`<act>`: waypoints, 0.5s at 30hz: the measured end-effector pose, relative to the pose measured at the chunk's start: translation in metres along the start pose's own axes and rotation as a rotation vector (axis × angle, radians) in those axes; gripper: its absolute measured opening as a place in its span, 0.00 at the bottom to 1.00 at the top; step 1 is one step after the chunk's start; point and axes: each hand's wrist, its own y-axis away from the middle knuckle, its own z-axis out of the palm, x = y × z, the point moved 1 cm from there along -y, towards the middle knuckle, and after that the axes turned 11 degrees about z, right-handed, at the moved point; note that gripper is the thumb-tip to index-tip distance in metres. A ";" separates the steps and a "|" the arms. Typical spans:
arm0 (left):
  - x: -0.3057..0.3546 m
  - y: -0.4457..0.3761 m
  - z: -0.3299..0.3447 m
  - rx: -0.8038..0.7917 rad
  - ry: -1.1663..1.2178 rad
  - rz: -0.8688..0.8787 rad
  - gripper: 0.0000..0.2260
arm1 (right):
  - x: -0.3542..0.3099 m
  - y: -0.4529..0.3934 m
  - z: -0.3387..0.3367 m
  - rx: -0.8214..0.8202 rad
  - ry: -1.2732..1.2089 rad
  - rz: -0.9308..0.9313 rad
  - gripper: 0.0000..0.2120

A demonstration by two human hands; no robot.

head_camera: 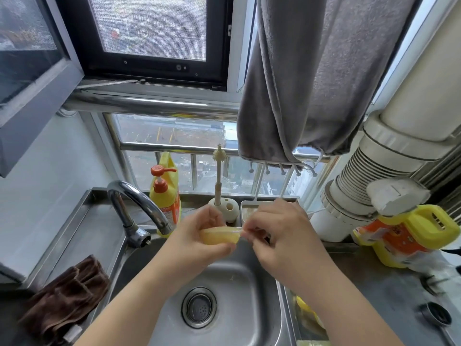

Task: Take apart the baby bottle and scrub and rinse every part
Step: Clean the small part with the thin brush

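Over the steel sink (259, 290), my left hand (197, 236) grips a small yellowish translucent bottle body (219, 236), held on its side with its mouth toward the right. My right hand (277, 233) is closed at that mouth, fingers pinching a small clear part there; the fingers hide what exactly it is. A cream bottle brush (219, 171) stands upright in a rounded white holder (224, 208) on the ledge behind the hands.
A curved chrome tap (139, 206) rises at the left of the basin, with a yellow pump bottle (166, 193) behind it. A brown cloth (64, 298) lies on the left counter. Yellow detergent jug (409, 236) and white pipes at the right. Grey towel hangs above.
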 end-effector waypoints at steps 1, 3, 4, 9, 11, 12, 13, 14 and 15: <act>0.001 0.000 0.003 -0.016 -0.011 0.005 0.10 | -0.003 0.001 0.002 -0.001 0.024 -0.016 0.03; 0.001 0.002 0.006 -0.016 0.004 -0.014 0.08 | -0.008 0.001 0.004 -0.009 0.072 -0.032 0.05; 0.001 0.003 0.006 -0.006 0.020 -0.025 0.07 | -0.005 0.001 0.004 -0.008 0.072 -0.026 0.05; 0.003 0.003 0.001 0.027 0.050 -0.042 0.09 | 0.013 0.003 -0.003 -0.036 -0.054 0.068 0.03; 0.005 0.002 0.005 0.007 0.033 -0.020 0.09 | 0.000 0.003 0.000 -0.044 -0.013 0.021 0.03; 0.006 0.003 0.006 0.010 0.040 -0.014 0.08 | -0.001 0.003 0.001 -0.045 0.005 0.012 0.03; 0.006 0.003 0.005 0.022 0.051 -0.014 0.08 | 0.002 0.002 0.000 -0.047 0.014 0.021 0.03; 0.007 0.003 0.004 0.036 0.055 -0.017 0.08 | 0.007 0.001 -0.002 -0.048 0.019 0.047 0.03; 0.007 0.003 0.003 0.048 0.045 -0.020 0.08 | 0.013 0.001 -0.004 -0.040 0.021 0.070 0.04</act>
